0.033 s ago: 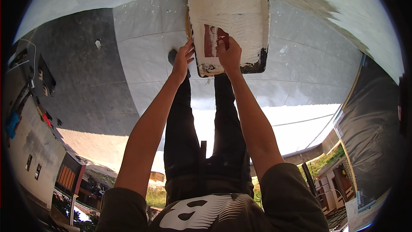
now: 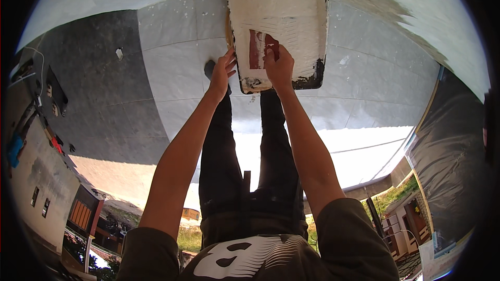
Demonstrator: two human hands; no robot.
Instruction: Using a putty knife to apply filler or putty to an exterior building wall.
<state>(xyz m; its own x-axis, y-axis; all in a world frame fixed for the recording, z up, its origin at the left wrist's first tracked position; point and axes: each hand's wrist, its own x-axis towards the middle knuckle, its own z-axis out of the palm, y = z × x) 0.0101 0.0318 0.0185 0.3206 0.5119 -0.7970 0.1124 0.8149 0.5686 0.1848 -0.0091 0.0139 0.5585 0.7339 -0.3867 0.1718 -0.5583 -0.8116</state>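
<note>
A black tray (image 2: 319, 75), its inside coated with thick off-white paint or filler, stands in front of me at the top middle. My right hand (image 2: 280, 67) is closed on a dark-red flat scraper (image 2: 254, 61) over the near left part of the tray. White material streaks the scraper's face, and ridged marks run through the coating beside it. At the tray's left rim is my left hand (image 2: 224, 70), fingers stretched and apart, the tips at the edge. Whether they bear any of the tray's weight cannot be made out.
Grey sheeting (image 2: 172, 47) with white specks covers the floor around the tray. A partly white-coated wall (image 2: 442, 15) rises at the far right. Black plastic sheeting (image 2: 448, 151) hangs at the right. A small pale scrap (image 2: 119, 53) lies on the darker floor at left.
My right hand and the scraper have shifted very slightly to the right. The left hand and the tray look the same.
</note>
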